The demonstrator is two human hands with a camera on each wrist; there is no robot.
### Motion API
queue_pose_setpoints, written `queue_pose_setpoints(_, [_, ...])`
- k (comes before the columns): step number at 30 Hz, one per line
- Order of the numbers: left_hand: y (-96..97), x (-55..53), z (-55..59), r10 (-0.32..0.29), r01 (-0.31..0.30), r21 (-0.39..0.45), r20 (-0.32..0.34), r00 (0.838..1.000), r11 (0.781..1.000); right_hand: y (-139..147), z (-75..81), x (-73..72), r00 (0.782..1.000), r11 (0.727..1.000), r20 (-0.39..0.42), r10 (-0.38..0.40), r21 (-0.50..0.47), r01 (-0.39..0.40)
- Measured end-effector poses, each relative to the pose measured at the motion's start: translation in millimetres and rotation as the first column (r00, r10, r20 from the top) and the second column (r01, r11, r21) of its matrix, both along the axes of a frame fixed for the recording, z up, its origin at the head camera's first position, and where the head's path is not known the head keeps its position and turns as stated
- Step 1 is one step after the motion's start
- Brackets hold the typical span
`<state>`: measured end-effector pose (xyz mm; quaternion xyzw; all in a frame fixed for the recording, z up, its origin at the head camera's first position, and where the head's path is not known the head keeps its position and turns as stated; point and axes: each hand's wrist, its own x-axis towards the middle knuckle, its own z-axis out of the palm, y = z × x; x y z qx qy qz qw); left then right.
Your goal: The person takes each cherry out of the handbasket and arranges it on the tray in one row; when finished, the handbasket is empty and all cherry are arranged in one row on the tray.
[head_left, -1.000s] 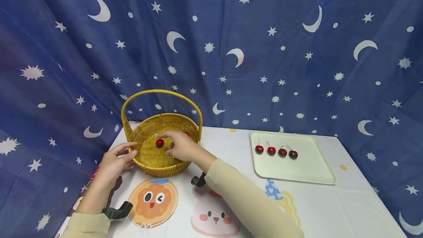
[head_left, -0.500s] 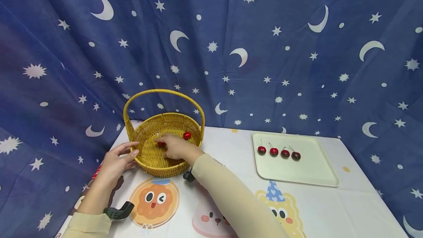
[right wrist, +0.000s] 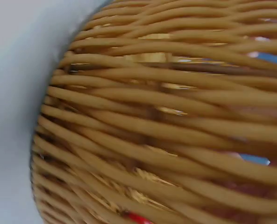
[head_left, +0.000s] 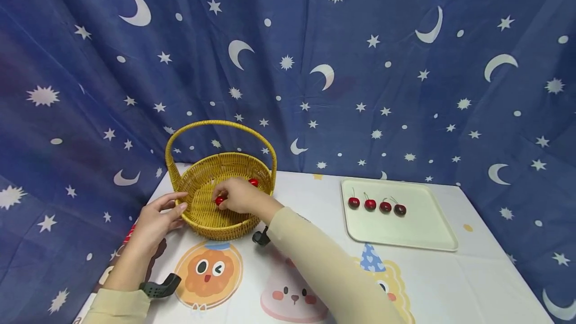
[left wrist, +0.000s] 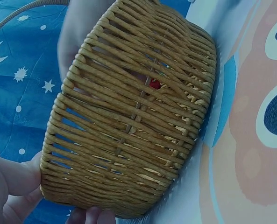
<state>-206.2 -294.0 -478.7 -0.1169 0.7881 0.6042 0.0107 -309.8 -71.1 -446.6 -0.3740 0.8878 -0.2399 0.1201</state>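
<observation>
A yellow wicker basket (head_left: 217,233) with a tall arched handle stands at the left of the table. My left hand (head_left: 155,220) holds its near left rim; in the left wrist view the thumb (left wrist: 19,175) lies at the rim and fingertips show under the wall. Reaching inside, my right hand (head_left: 239,195) pinches a red cherry (head_left: 219,200) low over the basket floor. Another red cherry (head_left: 254,182) lies behind that hand, by the far right wall. The right wrist view is filled by woven wall (right wrist: 143,102), which hides the right hand.
To the right lies a cream tray (head_left: 405,234) with a row of several dark red cherries (head_left: 385,207), stems up. A white cloth (head_left: 315,209) with cartoon prints covers the table. Behind it hangs a blue curtain (head_left: 288,89) with moons and stars.
My right hand first moved down over the cherry in the basket, then its fingers closed on it. The left hand stays at the rim. The view shifted slightly.
</observation>
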Motion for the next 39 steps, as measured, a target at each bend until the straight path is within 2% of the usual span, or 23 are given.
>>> queue_pose_setpoints(6, [-1.5, 0.6, -0.3, -0.007, 0.007, -0.004, -0.013, 1.0, 1.0, 18, 23.2, 13.0, 0.999, 0.988, 0.045, 0.008, -0.152, -0.001])
queue_pose_setpoints(11, [-0.3, 1.1, 0.5, -0.003, 0.003, 0.0, -0.019, 1.0, 1.0, 43, 38.8, 27.9, 0.996, 0.975, 0.086, -0.032, -0.214, 0.049])
queue_pose_setpoints(15, [0.8, 1.4, 1.2, 0.004, -0.004, -0.013, -0.014, 1.0, 1.0, 74, 47.2, 40.8, 0.992, 0.962, 0.121, -0.041, -0.263, 0.072])
queue_pose_setpoints(20, [-0.5, -0.1, 1.1, -0.005, 0.005, -0.009, -0.015, 1.0, 1.0, 121, 46.1, 54.0, 0.99, 0.942, 0.121, -0.077, -0.317, 0.112])
queue_pose_setpoints(26, [-1.6, -1.7, -0.6, -0.007, 0.007, 0.006, -0.002, 1.0, 1.0, 183, 30.1, 68.2, 0.971, 0.911, 0.135, -0.197, -0.342, 0.232])
queue_pose_setpoints(30, [-0.8, -1.7, 0.2, -0.004, 0.004, 0.012, -0.003, 1.0, 1.0, 230, 17.6, 74.1, 0.94, 0.876, 0.119, -0.321, -0.341, 0.342])
queue_pose_setpoints(34, [-0.6, -0.5, 1.8, -0.004, 0.004, 0.006, -0.014, 1.0, 1.0, 278, 9.9, 77.4, 0.884, 0.828, 0.119, -0.452, -0.314, 0.465])
queue_pose_setpoints(39, [2.0, 1.1, 2.2, 0.007, -0.007, -0.005, -0.008, 1.0, 1.0, 342, -2.3, 78.4, 0.81, 0.77, 0.055, -0.584, -0.278, 0.574])
